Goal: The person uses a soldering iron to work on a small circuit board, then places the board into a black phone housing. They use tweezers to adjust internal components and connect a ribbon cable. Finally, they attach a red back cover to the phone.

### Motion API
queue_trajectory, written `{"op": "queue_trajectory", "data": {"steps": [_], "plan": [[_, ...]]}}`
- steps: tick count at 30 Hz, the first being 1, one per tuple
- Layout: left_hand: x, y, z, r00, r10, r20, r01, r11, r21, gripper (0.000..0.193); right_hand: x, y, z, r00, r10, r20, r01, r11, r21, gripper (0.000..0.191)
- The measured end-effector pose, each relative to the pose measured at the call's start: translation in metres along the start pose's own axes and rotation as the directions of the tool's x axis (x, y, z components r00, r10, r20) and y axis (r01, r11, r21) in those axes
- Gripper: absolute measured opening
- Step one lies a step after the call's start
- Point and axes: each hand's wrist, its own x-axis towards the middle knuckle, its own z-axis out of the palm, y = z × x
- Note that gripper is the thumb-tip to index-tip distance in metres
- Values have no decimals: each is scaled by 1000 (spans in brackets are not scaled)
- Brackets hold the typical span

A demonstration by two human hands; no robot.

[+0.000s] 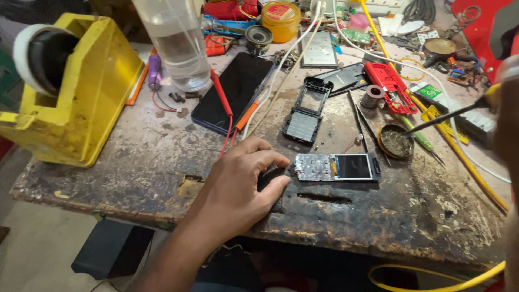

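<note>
The opened phone board (336,167), a bare keypad circuit with a small screen at one end, lies flat on our worn workbench (162,162). Our left hand (238,189) pins its near end: thumb and forefinger are curled almost closed around a small dark part at the board's edge, and we cannot tell exactly what that part is. To hold well here, we judge the fingers should press down at the edge only, keeping clear of the exposed contacts and screen.

Just beyond the pinch lies a black keypad frame (306,111), and past the knuckles a dark smartphone (235,92) crossed by a red probe lead (224,105). To the far side of the board from our fingers sits a round tin of flux (396,142).

Our right hand (505,108) shows only as a blur at the edge, holding a yellow-handled soldering iron (454,112) whose tip points toward the tin; how firmly it grips we cannot tell.

Farther off stand a clear bottle (175,43) and a yellow tape dispenser (70,86).
</note>
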Motion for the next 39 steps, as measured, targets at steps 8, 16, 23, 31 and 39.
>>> {"op": "queue_trajectory", "data": {"steps": [8,16,23,31,39], "plan": [[9,-1,7,1000,-17,7,17,1000,9,18,4,3,8,991,65,113,-90,968,235,19],[6,3,7,999,15,-29,-15,1000,-3,13,4,-36,23,985,54,167,-88,976,202,25],[6,8,5,1000,-8,-28,8,1000,-3,15,-16,-5,13,968,-128,218,157,980,-119,29],[13,12,10,994,-104,-35,107,992,68,16,-19,14,11,957,-126,263,153,985,-84,51],[9,10,7,996,-83,-17,83,996,21,14,-20,7,20,969,19,245,-72,975,209,61]]}}
